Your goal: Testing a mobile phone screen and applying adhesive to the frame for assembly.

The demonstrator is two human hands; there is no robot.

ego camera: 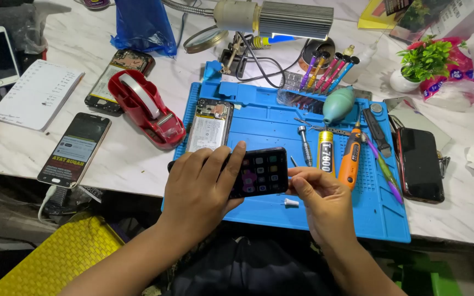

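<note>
Both forearms are seen rising from the bottom of the view, and between them a lit smartphone (259,172) is held just above the near part of a blue work mat (281,126). Its long axis runs crosswise, from one hand to the other, with the glowing screen turned upward.

By the left hand (201,189) the phone is covered from above: the palm lies over its left half and the fingers are wrapped across the far edge, so that end is mostly hidden. The left hand is plainly the closer and firmer of the two, clasped around the phone.

The right hand (319,194) is set at the phone's right short end, its fingertips pinched together against that edge; whether something small is pinched there cannot be told.

Just beyond the right hand, on the mat, a yellow-labelled glue tube (325,151) and an orange electric screwdriver (350,156) are laid side by side, pointing away. A small white cap (291,202) rests beneath the phone's right end. Beyond the left hand an opened phone body (209,126) is laid lengthwise on the mat, and farther left a red tape dispenser (146,107) stands on the marbled surface (133,159).
</note>
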